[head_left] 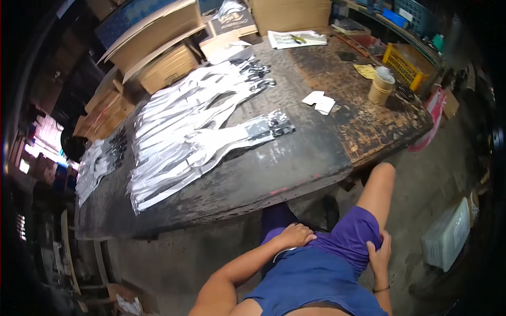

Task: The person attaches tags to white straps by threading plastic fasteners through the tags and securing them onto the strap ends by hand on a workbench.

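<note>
My left hand (296, 235) rests on my lap, laid over the purple shorts (345, 237) near the hem of my blue top (311, 276). Its fingers lie fairly flat and hold nothing. Against the outer side of my right thigh is my right hand (380, 253), thumb apart from the fingers and partly hidden by the leg. Both hands are away from the table (311, 152). Nearest on it lies a row of long, shiny clear-plastic packs (211, 150) with dark ends; more such packs (184, 100) lie behind.
Cardboard boxes (168, 68) line the table's back edge. A tan cup (380, 89), white paper pieces (319, 102) and a sheet with a yellow-green tool (298, 39) are on the table. A yellow crate (403, 66) stands at right. A wrapped bundle (448, 234) sits on the floor.
</note>
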`<state>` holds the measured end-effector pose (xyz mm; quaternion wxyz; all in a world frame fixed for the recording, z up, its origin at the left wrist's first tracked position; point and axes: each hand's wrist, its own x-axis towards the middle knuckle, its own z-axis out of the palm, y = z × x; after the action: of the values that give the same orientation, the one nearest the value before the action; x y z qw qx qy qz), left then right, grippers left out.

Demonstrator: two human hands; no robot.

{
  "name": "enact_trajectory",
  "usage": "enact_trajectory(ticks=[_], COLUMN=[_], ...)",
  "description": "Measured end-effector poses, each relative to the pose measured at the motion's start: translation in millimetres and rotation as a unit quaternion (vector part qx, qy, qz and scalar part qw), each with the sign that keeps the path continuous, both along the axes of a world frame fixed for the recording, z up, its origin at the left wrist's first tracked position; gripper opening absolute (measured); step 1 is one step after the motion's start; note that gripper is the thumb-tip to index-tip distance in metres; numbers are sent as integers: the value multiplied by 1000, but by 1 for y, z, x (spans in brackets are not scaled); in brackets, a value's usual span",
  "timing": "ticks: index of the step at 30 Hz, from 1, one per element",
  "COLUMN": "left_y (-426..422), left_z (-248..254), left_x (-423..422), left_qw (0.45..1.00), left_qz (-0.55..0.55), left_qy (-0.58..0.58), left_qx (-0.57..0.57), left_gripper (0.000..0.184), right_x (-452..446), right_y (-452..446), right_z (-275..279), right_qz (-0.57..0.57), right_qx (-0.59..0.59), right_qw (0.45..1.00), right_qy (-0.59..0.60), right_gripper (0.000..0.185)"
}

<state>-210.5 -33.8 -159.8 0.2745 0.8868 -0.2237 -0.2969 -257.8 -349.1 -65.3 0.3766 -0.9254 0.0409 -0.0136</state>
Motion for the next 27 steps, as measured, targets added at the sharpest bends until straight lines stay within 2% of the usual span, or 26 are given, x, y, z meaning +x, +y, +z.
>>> enact_trajectory(ticks=[1, 3, 4, 6, 7, 9, 10, 11, 13, 15, 16, 18, 19, 21, 22, 23, 24, 27], left_y=[10, 31, 43, 57, 57, 55, 54, 57, 72, 85, 93, 126, 145, 186, 199, 212, 229, 275], left_z=[5, 19, 16, 4, 4, 5, 8, 17, 44, 68, 80, 122, 146, 177, 194, 198, 195, 180], left_x=[0, -11, -19, -36, -38, -43, -46, -52, -66, -68, -64, -30, -6, 49, 79, 109, 145, 241], left_qw=[998, 983, 983, 964, 956, 959, 960, 959, 971, 961, 951, 939, 944, 931, 917, 901, 894, 890], left_qz=[7, 53, 61, 94, 102, 130, 158, 166, 148, 152, 148, 173, 185, 215, 247, 294, 318, 300], left_qy=[-19, -72, -72, -186, -214, -180, -151, -150, -21, -34, -48, -92, -151, -259, -282, -312, -308, -342], left_qx=[-58, -159, -159, -167, -176, -176, -174, -173, -187, -227, -267, -282, -229, -140, -134, -71, -71, 40], left_gripper=[47, 39, 39, 31, 27, 23, 23, 23, 21, 20, 19, 18, 17, 16, 16, 19, 23, 28], right_x=[-9, -29, -40, -34, -18, 23, 44, 62, 83, 97, 111, 135, 144, 157, 160, 160, 160, 159], right_y=[-12, 5, 0, -4, -1, 11, 23, 34, 51, 65, 63, 45, 31, 9, 9, 9, 9, 7], right_z=[-8, 21, 21, 27, 32, 32, 28, 26, 27, 32, 35, 38, 36, 32, 28, 21, 13, 5], right_qz=[9, 172, 209, 251, 321, 438, 445, 443, 448, 304, 308, 278, 278, 127, 124, 124, 123, 98], right_qx=[7, -32, -19, -9, -59, -163, -164, -158, -154, -73, -72, -111, -109, -188, -187, -217, -247, -242], right_qw=[999, 983, 975, 962, 932, 846, 842, 840, 836, 946, 945, 949, 949, 972, 973, 965, 955, 961], right_qy=[39, 48, 79, 110, 157, 257, 258, 269, 279, 82, 79, -98, -96, -52, -53, -82, -110, -96], right_gripper=[38, 21, 18, 18, 16, 12, 12, 15, 18, 27, 27, 39, 39, 45, 45, 46, 48, 51])
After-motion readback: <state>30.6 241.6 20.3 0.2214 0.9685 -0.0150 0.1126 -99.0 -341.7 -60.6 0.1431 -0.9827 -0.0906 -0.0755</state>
